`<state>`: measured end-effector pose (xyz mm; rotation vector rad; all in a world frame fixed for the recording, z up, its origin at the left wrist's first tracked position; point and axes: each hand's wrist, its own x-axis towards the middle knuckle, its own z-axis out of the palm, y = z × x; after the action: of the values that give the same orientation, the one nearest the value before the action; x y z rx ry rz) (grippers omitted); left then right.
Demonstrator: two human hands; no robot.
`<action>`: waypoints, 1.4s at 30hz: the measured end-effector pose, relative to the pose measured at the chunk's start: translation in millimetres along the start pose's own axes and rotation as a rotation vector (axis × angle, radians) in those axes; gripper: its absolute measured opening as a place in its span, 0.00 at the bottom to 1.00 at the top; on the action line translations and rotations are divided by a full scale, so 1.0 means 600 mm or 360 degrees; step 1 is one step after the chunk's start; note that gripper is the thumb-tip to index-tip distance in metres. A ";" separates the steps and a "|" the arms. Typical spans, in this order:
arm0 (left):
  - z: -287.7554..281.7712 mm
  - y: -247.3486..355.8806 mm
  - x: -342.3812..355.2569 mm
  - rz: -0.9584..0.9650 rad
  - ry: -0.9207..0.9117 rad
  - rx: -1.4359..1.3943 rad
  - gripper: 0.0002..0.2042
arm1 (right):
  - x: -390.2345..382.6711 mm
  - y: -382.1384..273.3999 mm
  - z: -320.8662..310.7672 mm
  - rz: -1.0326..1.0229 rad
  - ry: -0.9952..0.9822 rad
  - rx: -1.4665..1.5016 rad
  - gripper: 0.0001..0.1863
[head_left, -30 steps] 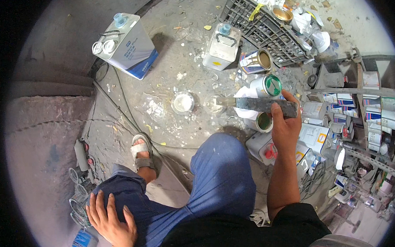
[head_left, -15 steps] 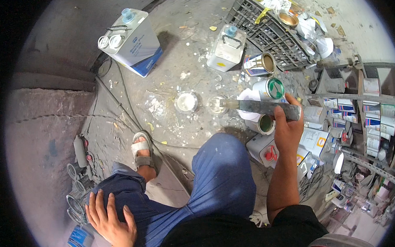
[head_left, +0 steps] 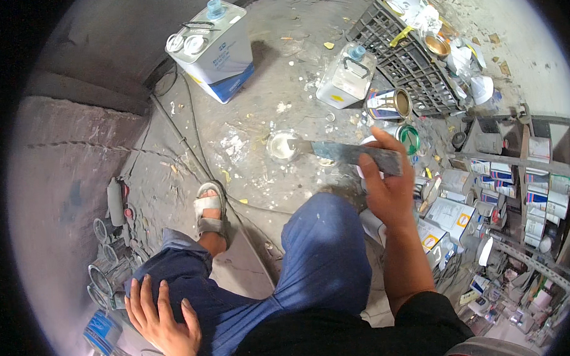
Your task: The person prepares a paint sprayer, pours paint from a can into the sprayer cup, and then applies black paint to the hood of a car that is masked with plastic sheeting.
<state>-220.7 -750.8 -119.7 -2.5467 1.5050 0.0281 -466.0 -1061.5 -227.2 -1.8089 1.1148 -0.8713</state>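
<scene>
Two hands are showing, both the person's own. The right hand (head_left: 385,177) is gripping one flat dark bar (head_left: 344,152), its thumb lying along the upper face and its fingers wrapping around the far edge, so the hold is closing firmly on the bar's thicker end. The bar is pointing leftward above the floor (head_left: 260,182), and its pale tip is reaching over the right side of one round container (head_left: 280,145) that is holding white stuff; whether the tip is touching the contents, I cannot tell. One more pale round thing (head_left: 326,162) is lying near that container, partly hiding under the bar. The left hand (head_left: 163,317) is holding nothing: it is resting palm down, fingers spreading wide, on one leg of the blue jeans (head_left: 325,252). Two rectangular metal cans with blue caps are standing farther off: the larger can (head_left: 221,64) on the left, bearing two white round pieces on its top, and the smaller can (head_left: 341,85) on the right. Two round cans are sitting nearer the right hand, one brown-topped can (head_left: 381,104) and one green-topped can (head_left: 410,140), the latter partly hiding behind the hand. One black crate (head_left: 406,57) is standing behind them. One sandal (head_left: 209,209) is showing on the left foot, and one blue can (head_left: 102,332) is sitting at the lower left.
</scene>
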 end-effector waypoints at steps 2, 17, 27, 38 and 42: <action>0.002 0.001 -0.007 -0.0032 0.0001 0.0007 0.20 | 0.010 -0.007 0.032 -0.0061 -0.0141 -0.0106 0.23; 0.004 -0.012 -0.035 -0.0138 -0.0027 -0.0054 0.20 | 0.014 0.046 0.144 -0.0190 -0.0310 -0.0276 0.22; 0.004 -0.016 -0.036 -0.0148 -0.0016 -0.0035 0.19 | 0.043 0.019 0.119 -0.0273 -0.0469 -0.0445 0.21; -0.001 -0.021 -0.035 -0.0131 -0.0011 -0.0046 0.20 | 0.017 0.060 0.149 0.0015 -0.0306 -0.0314 0.21; 0.022 -0.014 -0.026 -0.0106 -0.0003 -0.0096 0.20 | 0.028 0.023 0.113 0.0008 -0.0271 -0.0343 0.21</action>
<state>-219.9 -731.2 -129.8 -2.6417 1.4390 0.0681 -406.2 -1061.5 -266.0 -2.0136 1.1374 -0.5989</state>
